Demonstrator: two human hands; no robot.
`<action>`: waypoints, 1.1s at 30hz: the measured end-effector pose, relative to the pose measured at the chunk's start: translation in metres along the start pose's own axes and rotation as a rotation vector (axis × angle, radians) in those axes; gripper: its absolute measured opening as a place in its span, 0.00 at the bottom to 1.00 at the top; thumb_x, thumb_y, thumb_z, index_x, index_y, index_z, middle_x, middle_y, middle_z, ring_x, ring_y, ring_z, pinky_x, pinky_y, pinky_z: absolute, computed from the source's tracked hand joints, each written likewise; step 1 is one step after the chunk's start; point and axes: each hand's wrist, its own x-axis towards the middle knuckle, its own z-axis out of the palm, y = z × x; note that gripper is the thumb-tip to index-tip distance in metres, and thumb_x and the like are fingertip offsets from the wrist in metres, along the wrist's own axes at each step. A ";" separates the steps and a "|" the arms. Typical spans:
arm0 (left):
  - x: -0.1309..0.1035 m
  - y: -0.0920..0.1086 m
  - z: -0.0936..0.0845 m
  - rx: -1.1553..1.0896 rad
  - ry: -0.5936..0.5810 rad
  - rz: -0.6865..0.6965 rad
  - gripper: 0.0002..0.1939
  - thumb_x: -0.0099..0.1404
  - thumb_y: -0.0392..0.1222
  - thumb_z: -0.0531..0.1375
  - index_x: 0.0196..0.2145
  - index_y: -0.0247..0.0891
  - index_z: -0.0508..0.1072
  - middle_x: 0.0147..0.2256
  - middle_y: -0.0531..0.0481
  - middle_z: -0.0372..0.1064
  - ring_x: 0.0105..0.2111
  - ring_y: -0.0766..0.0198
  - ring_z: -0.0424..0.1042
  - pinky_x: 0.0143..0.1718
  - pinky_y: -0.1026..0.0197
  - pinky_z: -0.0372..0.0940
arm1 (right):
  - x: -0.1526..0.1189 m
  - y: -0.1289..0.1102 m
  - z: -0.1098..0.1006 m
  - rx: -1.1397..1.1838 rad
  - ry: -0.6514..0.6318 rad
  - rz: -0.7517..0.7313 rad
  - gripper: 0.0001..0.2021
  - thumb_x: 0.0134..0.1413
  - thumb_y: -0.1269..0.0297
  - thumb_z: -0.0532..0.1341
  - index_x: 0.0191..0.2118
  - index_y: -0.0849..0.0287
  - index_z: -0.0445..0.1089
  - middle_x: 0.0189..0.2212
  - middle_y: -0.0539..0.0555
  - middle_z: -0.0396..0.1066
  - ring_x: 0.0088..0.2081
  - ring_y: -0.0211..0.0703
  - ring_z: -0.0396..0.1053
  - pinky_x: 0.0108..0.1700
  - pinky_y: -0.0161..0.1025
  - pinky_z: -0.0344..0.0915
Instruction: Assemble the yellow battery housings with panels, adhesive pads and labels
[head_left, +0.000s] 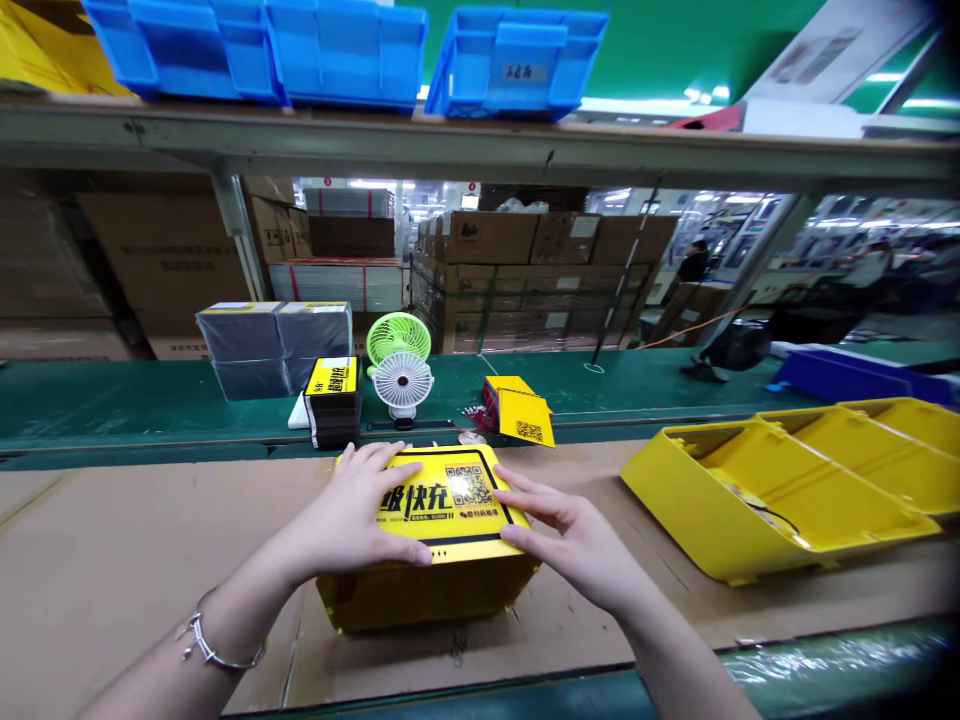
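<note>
In front of me stands a yellow plastic housing [420, 600], its front side in shadow. On its top is a yellow label panel [439, 525] with a black border, large black characters and a QR code. My left hand [360, 510] rests with spread fingers across the left part of the panel, covering some print. My right hand [566, 530] touches the panel's right edge with extended fingertips, thumb and fingers apart. Neither hand is closed around anything. A bracelet [210, 640] circles my left wrist.
Further yellow housings [720, 520] stand at right. Behind the panel are a stack of yellow-and-black labels [334, 385], a white fan [403, 385], a green fan [397, 335] and yellow cards [525, 415]. Grey wrapped blocks [247, 350] sit back left. Blue bins [517, 60] line the shelf above.
</note>
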 end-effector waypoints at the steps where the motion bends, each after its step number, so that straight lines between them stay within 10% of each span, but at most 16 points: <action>1: -0.002 -0.002 0.001 0.013 -0.007 0.003 0.45 0.45 0.67 0.60 0.58 0.51 0.57 0.63 0.44 0.47 0.62 0.44 0.43 0.59 0.34 0.30 | 0.002 -0.001 -0.002 -0.023 -0.029 -0.018 0.26 0.46 0.54 0.65 0.52 0.53 0.67 0.60 0.57 0.53 0.61 0.52 0.50 0.61 0.54 0.49; 7: -0.034 -0.032 0.000 -0.170 -0.030 -0.087 0.40 0.57 0.59 0.56 0.62 0.51 0.44 0.65 0.50 0.34 0.64 0.52 0.33 0.62 0.41 0.36 | 0.024 0.001 -0.015 0.024 -0.242 -0.102 0.47 0.38 0.52 0.68 0.63 0.49 0.44 0.64 0.56 0.40 0.63 0.51 0.45 0.60 0.54 0.50; 17: -0.034 -0.022 0.009 -0.069 0.054 -0.168 0.37 0.61 0.59 0.50 0.63 0.47 0.42 0.65 0.51 0.33 0.64 0.52 0.30 0.62 0.43 0.37 | 0.085 -0.008 0.019 -0.385 0.089 -0.036 0.21 0.57 0.51 0.51 0.41 0.59 0.74 0.40 0.60 0.73 0.46 0.53 0.68 0.50 0.51 0.62; 25: -0.009 0.000 0.016 0.069 0.014 -0.018 0.39 0.59 0.62 0.51 0.63 0.45 0.43 0.64 0.47 0.38 0.64 0.50 0.37 0.61 0.40 0.31 | 0.048 -0.047 0.049 -0.716 -0.384 -0.372 0.32 0.59 0.48 0.48 0.64 0.56 0.40 0.64 0.53 0.37 0.65 0.48 0.35 0.64 0.49 0.38; 33: -0.047 -0.041 -0.006 -0.045 0.042 -0.130 0.35 0.62 0.57 0.51 0.63 0.50 0.41 0.64 0.53 0.35 0.64 0.52 0.37 0.62 0.45 0.39 | 0.036 -0.032 0.011 -0.729 -0.261 -0.158 0.36 0.57 0.43 0.47 0.65 0.56 0.38 0.65 0.53 0.32 0.65 0.50 0.32 0.64 0.51 0.39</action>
